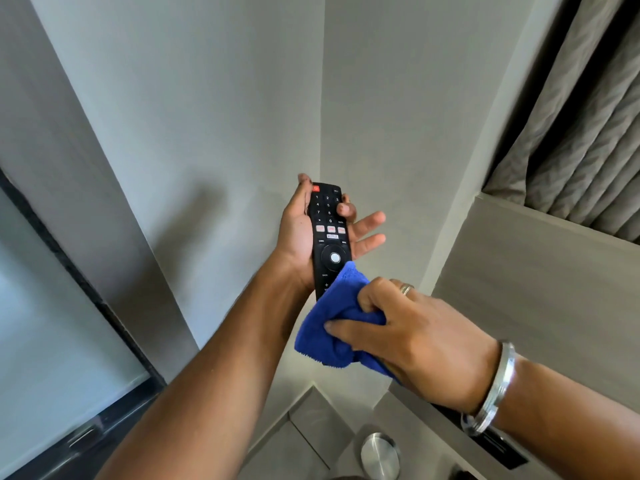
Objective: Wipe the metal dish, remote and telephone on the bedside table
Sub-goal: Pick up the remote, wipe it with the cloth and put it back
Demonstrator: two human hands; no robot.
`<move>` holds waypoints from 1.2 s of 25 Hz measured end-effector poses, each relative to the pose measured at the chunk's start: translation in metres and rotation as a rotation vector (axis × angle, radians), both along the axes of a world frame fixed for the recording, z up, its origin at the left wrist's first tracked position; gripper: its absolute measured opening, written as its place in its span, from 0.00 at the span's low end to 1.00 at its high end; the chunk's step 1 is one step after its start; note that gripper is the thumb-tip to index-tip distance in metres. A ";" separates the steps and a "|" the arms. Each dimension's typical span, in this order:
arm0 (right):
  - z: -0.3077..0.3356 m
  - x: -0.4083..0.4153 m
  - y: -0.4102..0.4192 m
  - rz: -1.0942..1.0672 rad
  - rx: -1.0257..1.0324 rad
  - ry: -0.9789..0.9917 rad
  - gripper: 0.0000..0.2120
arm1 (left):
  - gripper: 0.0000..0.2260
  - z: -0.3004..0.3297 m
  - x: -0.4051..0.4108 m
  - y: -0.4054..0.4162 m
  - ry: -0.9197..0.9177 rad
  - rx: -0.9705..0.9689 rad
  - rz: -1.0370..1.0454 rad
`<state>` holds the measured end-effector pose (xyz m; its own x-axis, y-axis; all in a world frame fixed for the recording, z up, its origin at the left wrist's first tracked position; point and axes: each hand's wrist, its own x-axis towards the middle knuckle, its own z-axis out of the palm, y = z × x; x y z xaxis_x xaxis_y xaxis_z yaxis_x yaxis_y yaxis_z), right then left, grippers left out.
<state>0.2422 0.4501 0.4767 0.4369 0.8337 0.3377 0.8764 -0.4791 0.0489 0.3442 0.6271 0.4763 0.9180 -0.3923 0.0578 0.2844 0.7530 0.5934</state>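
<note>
Two hands are at work on the middle step, by my reading: the remote is being wiped while the dish waits below. The left hand (311,233) cradles a long black plastic remote control (329,233) with its buttons facing the camera, thumb along its left edge and one fingertip hooked over the right edge near the number keys; the other fingers lie spread and loose behind it. That grip is a light, open-palmed hold on the remote, not a fist.

The right hand (415,334), wearing a ring and a silver bangle, is clenched around a bunched bright blue microfibre cloth (336,327). The cloth presses against the near end of the remote, covering its lowest buttons, so cloth and remote touch just near of the round navigation pad.

Next, I judge, the cloth should travel along the button face toward the far end, which calls for the left thumb and fingertip to shift clear as it passes, then a turn of the remote to reach its back.

A round brushed-metal dish (380,455) sits on the pale grey bench (294,455) at the near edge, well below both hands. No telephone can be clearly made out.
</note>
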 end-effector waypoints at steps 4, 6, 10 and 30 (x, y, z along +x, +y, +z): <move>0.001 0.015 -0.034 -0.173 -0.087 0.009 0.18 | 0.29 0.001 0.004 0.005 0.032 -0.059 -0.053; 0.006 0.018 -0.048 -0.240 -0.038 -0.007 0.18 | 0.29 -0.003 0.004 0.005 0.052 -0.031 -0.051; 0.006 0.013 -0.020 -0.201 0.160 -0.011 0.13 | 0.29 -0.008 0.005 -0.008 0.049 0.013 -0.016; -0.002 0.000 -0.026 -0.029 -0.180 0.145 0.13 | 0.30 -0.018 0.002 0.000 0.005 0.010 -0.004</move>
